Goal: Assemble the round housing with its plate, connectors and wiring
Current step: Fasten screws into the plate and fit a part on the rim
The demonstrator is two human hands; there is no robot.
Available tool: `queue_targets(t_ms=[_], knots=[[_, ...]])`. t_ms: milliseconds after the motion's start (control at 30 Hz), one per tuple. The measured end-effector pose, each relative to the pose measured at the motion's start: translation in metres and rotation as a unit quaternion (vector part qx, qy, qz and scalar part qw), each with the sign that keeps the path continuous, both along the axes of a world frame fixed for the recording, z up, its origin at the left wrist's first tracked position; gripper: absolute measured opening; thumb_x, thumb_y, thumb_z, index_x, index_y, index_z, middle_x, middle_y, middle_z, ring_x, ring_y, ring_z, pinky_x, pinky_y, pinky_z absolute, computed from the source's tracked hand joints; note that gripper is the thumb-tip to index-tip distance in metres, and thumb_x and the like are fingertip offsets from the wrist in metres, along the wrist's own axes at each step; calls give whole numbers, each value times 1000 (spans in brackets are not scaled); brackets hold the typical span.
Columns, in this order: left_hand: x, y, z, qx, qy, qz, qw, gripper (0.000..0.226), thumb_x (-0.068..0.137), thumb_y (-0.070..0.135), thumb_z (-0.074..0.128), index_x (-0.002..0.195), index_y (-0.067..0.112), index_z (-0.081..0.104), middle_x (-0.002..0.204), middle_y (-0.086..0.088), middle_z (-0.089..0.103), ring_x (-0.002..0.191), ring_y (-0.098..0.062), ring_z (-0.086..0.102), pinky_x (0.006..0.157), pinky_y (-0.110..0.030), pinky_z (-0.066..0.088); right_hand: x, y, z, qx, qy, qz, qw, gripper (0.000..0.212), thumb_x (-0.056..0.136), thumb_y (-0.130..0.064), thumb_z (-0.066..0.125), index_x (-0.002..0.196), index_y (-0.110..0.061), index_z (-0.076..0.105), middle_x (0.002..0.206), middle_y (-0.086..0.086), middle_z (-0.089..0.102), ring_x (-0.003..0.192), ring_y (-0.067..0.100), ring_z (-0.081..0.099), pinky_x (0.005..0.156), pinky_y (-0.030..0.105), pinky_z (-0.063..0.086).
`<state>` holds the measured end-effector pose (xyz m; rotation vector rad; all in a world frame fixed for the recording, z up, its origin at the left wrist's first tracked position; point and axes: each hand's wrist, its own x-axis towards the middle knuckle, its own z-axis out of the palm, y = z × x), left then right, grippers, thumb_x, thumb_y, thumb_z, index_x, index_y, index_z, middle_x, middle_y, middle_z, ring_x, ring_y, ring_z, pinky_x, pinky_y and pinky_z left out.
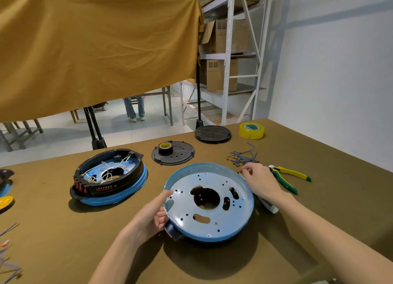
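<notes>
A round blue housing [185,211] lies open side up in front of me, its pale floor pierced by holes and cut-outs. My left hand [153,215] grips its left rim beside a black handle [172,231], thumb over the edge. My right hand [259,181] rests at the housing's far right rim, fingers curled and pinching something small and thin I cannot make out. A bundle of blue wires with connectors [242,157] lies just beyond that hand. A black perforated plate [180,156] with a small tape roll [165,146] on it sits behind the housing.
A wired-up blue and black housing [110,177] stands at left. Green and yellow pliers [287,177] and a white pen-like tool [268,205] lie at right. A black round lid [212,133] and yellow tape [252,130] sit near the far edge. Loose wires [8,251] lie at far left.
</notes>
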<state>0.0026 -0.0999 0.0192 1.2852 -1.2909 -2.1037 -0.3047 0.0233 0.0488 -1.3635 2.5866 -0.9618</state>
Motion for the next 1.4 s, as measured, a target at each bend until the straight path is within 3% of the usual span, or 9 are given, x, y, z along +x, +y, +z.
queue_targets(t_ms=[100,233,333,500,633,800,1033,1267,1400], knots=[[4,-4,5,13,1,-10,1000,88,59,50,90,124,0,58,103,-21,78,92,-29,78,62,-32,62,-10,15,-8,92,24,27,995,26,100,-12,53,113,-18,75,105,3,76,82,18,71,78,39,61],[7,-11,0,11,12,31,999,83,59,54,86,117,1,59,69,-10,75,60,-18,72,51,-26,57,-21,23,-14,120,55,40,990,25,98,-13,60,118,-15,75,117,3,72,99,16,67,91,33,57],[14,-16,-5,-1,23,55,998,85,56,60,82,116,3,63,83,-10,66,83,-26,60,72,-30,53,-25,20,-18,133,85,30,987,24,98,-20,62,119,-17,74,117,2,60,106,19,63,92,34,54],[21,-14,-8,7,23,99,995,63,82,57,73,110,2,66,52,-3,63,46,-13,62,42,-24,51,-30,17,-26,169,114,17,979,23,99,-24,61,119,-22,71,119,5,55,107,22,58,89,35,56],[20,-19,-15,-13,11,135,991,68,79,63,74,114,5,68,102,-14,74,107,-27,68,92,-42,57,-34,20,-33,154,107,6,982,18,100,-20,58,116,-24,65,116,6,59,104,25,60,87,38,55],[16,-20,-20,-39,0,130,991,93,60,71,75,127,8,62,120,-16,71,117,-29,64,108,-47,50,-37,23,-36,63,99,-50,992,10,100,-17,54,104,-21,63,107,3,59,100,25,61,71,34,46],[9,-18,-27,-40,-6,94,995,85,49,71,77,107,10,65,99,-10,76,97,-22,69,78,-36,57,-38,12,-37,147,159,-97,971,28,102,-38,53,113,-18,68,120,6,58,114,27,57,78,38,53],[4,-17,-31,-48,-15,80,996,103,46,74,79,121,6,57,118,-16,72,107,-28,70,89,-39,58,-35,-14,-38,174,233,-122,949,27,101,-32,60,116,-12,68,131,12,57,128,32,50,104,40,44],[6,-17,-31,-49,-18,65,997,101,47,74,79,119,8,56,118,-15,71,106,-28,70,88,-37,58,-19,-22,-29,85,170,-92,977,23,103,-28,59,113,-10,69,115,10,69,109,28,61,96,41,48]])
